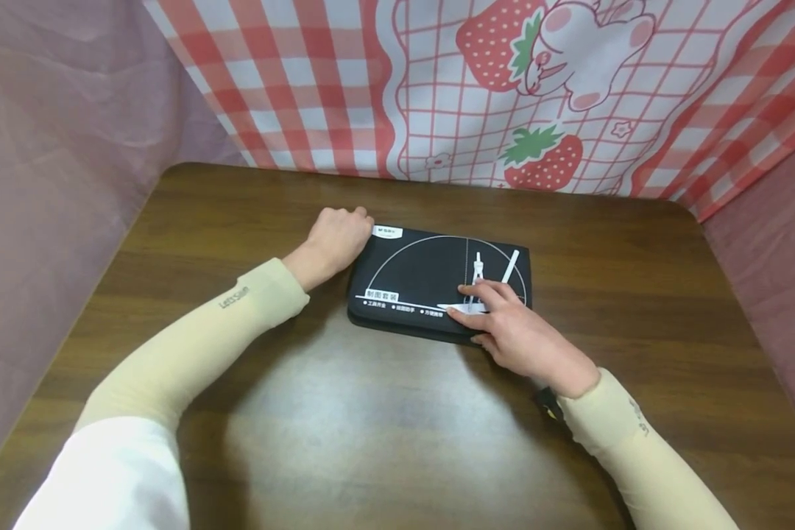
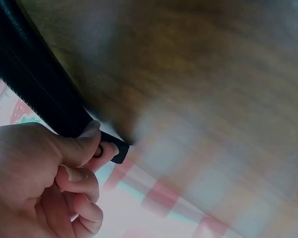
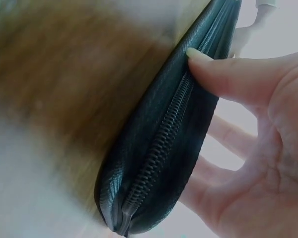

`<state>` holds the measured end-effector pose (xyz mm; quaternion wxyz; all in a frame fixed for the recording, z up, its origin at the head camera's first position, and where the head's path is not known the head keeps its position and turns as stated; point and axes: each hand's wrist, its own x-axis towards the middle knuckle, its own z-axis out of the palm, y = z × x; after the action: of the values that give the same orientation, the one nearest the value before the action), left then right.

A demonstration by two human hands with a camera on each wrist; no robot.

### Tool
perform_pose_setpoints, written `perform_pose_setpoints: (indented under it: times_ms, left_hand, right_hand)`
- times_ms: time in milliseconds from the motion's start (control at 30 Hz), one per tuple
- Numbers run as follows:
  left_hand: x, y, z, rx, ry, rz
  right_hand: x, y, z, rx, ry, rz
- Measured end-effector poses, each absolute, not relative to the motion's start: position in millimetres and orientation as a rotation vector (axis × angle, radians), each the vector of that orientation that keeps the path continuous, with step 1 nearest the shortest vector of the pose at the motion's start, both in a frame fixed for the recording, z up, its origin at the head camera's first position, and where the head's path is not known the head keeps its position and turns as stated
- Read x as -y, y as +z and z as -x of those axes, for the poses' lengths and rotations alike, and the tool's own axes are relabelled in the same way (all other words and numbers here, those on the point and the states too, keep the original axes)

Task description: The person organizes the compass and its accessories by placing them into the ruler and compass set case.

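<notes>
A black zip case (image 1: pixel 417 269) printed with a compass, a ruler and white Chinese lettering lies flat on the table. At its far left corner is my left hand (image 1: pixel 341 235). The left wrist view has the thumb and index finger pinching a small black tab (image 2: pixel 120 152) that sticks out from the case's end. My right hand (image 1: pixel 513 324) holds the near right part, fingers spread over the cover and thumb against the front side. Along that side the zipper (image 3: pixel 159 144) runs with its teeth meshed near the corner. The case's contents are hidden.
The brown wooden table (image 1: pixel 384 434) reaches back to a red-and-white checked cloth (image 1: pixel 305 81) with strawberries. Pink fabric (image 1: pixel 59 147) hangs at the left and right. A small dark object (image 1: pixel 548 403) sits at my right wrist.
</notes>
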<state>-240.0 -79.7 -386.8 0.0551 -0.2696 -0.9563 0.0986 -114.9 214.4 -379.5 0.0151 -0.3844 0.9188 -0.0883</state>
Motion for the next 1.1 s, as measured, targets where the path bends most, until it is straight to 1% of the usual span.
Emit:
perform_pose_setpoints:
  times_ms: [400, 633, 800, 933, 1100]
  left_hand:
    - [89, -379, 231, 2.883, 0.323, 0.833]
    - [95, -375, 229, 2.932, 0.185, 0.791]
    - [102, -374, 212, 2.796, -0.006, 0.773]
    - [96, -372, 193, 2.674, -0.139, 0.779]
    - [84, -373, 169, 2.684, -0.122, 0.755]
  right_hand:
    - [-213, -384, 113, -2.863, -0.291, 1.194]
    - [-211, -380, 113, -2.973, -0.338, 1.053]
    - [-212, -373, 115, -3.154, -0.390, 0.887]
    - [-215, -364, 118, -3.309, -0.416, 0.757]
    - [-216, -357, 127, -3.355, -0.453, 0.693]
